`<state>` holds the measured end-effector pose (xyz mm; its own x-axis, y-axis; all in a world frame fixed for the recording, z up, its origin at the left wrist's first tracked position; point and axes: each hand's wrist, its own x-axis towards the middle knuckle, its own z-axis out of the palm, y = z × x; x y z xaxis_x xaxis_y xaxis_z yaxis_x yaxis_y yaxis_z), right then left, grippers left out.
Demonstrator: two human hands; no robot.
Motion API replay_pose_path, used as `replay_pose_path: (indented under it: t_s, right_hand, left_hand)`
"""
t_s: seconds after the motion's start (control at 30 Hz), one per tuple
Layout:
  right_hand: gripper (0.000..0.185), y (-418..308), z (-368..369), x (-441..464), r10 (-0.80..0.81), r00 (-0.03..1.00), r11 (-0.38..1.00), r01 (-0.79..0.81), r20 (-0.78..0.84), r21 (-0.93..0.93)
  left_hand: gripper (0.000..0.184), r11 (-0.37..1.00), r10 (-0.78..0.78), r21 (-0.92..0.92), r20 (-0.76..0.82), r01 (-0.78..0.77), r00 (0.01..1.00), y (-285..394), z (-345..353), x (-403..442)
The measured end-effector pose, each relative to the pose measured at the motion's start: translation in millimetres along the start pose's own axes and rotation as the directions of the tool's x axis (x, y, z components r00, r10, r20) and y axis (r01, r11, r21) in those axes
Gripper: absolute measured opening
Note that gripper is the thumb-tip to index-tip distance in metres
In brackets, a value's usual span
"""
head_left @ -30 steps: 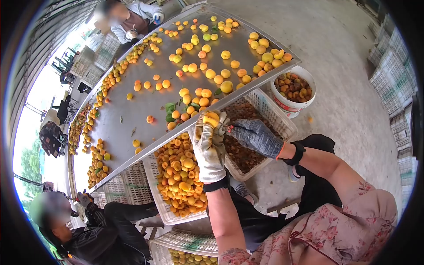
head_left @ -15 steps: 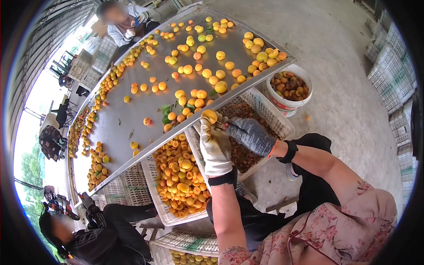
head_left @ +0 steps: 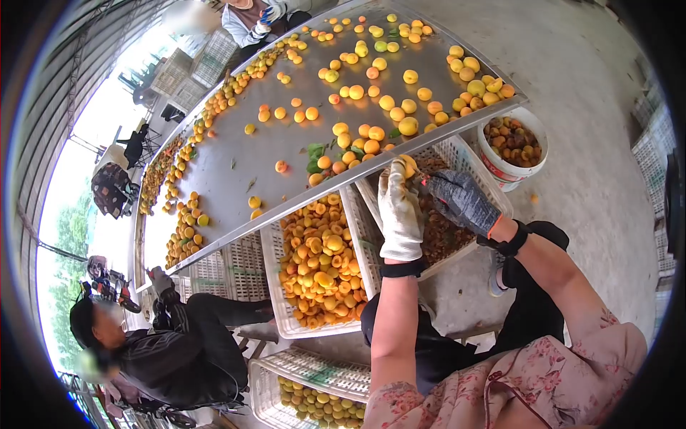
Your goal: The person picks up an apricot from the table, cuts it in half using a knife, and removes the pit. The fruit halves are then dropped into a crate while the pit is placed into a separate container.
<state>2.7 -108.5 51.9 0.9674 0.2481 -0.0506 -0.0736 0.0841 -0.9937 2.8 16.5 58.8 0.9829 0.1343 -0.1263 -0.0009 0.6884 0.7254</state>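
Grey concrete floor (head_left: 572, 71) surrounds a silvery metal table (head_left: 250, 161) scattered with fruit. Beside its near edge, I see the cream-gloved left hand (head_left: 400, 214) pinching a small, round, orange fruit (head_left: 409, 166). The grey-gloved right hand (head_left: 468, 201) has curled fingers near a small red-ended item (head_left: 424, 181); I cannot tell whether they grip it. I'd keep the pinch light to avoid bruising and both wrists steady.

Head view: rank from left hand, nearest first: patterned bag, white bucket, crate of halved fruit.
From the left hand:
1. Crate of halved fruit, just left.
2. White bucket, to the right.
3. Patterned bag, far left.
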Motion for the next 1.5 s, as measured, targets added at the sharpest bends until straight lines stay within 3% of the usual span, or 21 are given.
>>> replay_pose_path:
  t_s: [0.07,0.13,0.2,0.23,0.37,0.47,0.5,0.57,0.77,0.83,0.9,1.0,1.1,1.13,1.2,1.23,1.27,1.33,1.37,1.47,1.5]
  right_hand:
    - [0.022,-10,0,-1,0.055,0.998,0.997,-0.054,-0.006,0.049]
    - [0.021,-14,-1,-2,0.112,0.993,0.990,-0.110,-0.020,0.093]
    - [0.020,-8,-2,-2,-0.053,0.999,0.997,0.054,-0.013,0.046]
    - [0.020,0,-6,4,-0.261,0.965,0.964,0.263,0.037,-0.047]
    - [0.022,-25,-5,-3,0.006,0.999,1.000,-0.006,0.032,-0.004]
    - [0.027,-19,-6,-3,-0.332,0.943,0.917,0.325,0.013,-0.231]
    - [0.028,-23,-10,-2,-0.118,0.993,0.984,0.121,0.025,-0.130]
    - [0.028,-22,-15,-3,-0.107,0.994,0.987,0.109,0.026,-0.121]
    - [0.027,-10,-15,-1,-0.082,0.997,0.990,0.082,0.009,-0.113]
    - [0.028,3,-10,0,-0.383,0.923,0.883,0.355,-0.034,-0.306]
    - [0.028,18,-8,2,-0.399,0.917,0.840,0.356,-0.020,-0.410]
    - [0.026,18,-11,0,-0.361,0.933,0.811,0.320,0.012,-0.489]
    - [0.023,31,-14,-12,-0.572,0.816,0.640,0.506,0.080,-0.578]
    - [0.023,27,-15,-16,-0.594,0.801,0.620,0.518,0.079,-0.590]
    - [0.022,-2,-21,-25,-0.222,0.975,0.960,0.219,-0.001,-0.173]
    - [0.022,10,-24,-17,-0.219,0.973,0.968,0.226,-0.072,0.105]
    - [0.022,-2,-29,-11,-0.249,0.965,0.963,0.256,-0.081,0.088]
    - [0.022,-26,-28,-4,0.151,0.986,0.950,-0.126,-0.069,0.286]
    - [0.023,-23,-24,3,0.052,0.989,0.978,-0.023,-0.140,0.206]
    - [0.027,-22,-16,11,0.105,0.979,0.974,-0.066,-0.174,0.215]
    - [0.031,16,-17,30,-0.108,0.976,0.991,0.120,-0.191,0.055]
  left_hand:
    - [0.037,0.987,0.131,0.080,0.097,-0.139,0.987,0,3,-1]
    - [0.038,0.988,0.081,0.123,0.096,-0.092,0.992,2,-1,0]
    - [0.038,0.949,0.148,0.265,0.097,-0.168,0.984,8,2,0]
    - [0.037,0.956,0.202,0.200,0.084,-0.215,0.976,7,10,1]
    - [0.034,0.964,0.050,0.253,0.120,-0.079,0.992,5,5,0]
    - [0.025,0.982,0.048,0.183,-0.034,-0.041,0.998,2,13,0]
    - [0.022,0.976,0.072,0.203,0.059,-0.083,0.996,7,12,0]
    - [0.015,0.974,0.150,0.157,0.111,-0.166,0.983,5,17,3]
    - [0.034,0.995,0.052,0.079,0.162,-0.065,0.986,-15,4,12]
    - [0.038,0.998,0.051,-0.030,0.151,-0.047,0.987,-26,7,13]
    - [0.050,0.978,-0.102,-0.166,0.149,0.127,0.983,-25,6,14]
    - [0.051,0.990,-0.023,-0.137,0.084,0.034,0.996,-34,-1,21]
    - [0.055,0.989,0.025,-0.147,0.080,-0.013,0.996,-18,-10,18]
    - [0.057,0.987,-0.047,-0.158,-0.071,0.036,0.996,-8,-14,20]
    - [0.054,0.979,0.182,0.116,-0.109,-0.169,0.977,2,-11,13]
    - [0.051,0.885,0.287,0.385,-0.011,-0.261,0.958,-4,-18,12]
    - [0.047,0.704,0.364,0.619,0.106,-0.348,0.925,-9,-24,11]
    - [0.035,0.634,0.292,0.729,0.084,-0.259,0.953,-25,-6,1]
    - [0.027,0.323,0.410,0.841,0.289,-0.434,0.865,-35,1,-4]
    - [0.026,0.359,0.493,0.805,0.266,-0.473,0.828,-50,5,0]
    - [0.026,0.359,0.492,0.802,0.273,-0.478,0.827,-52,5,-2]
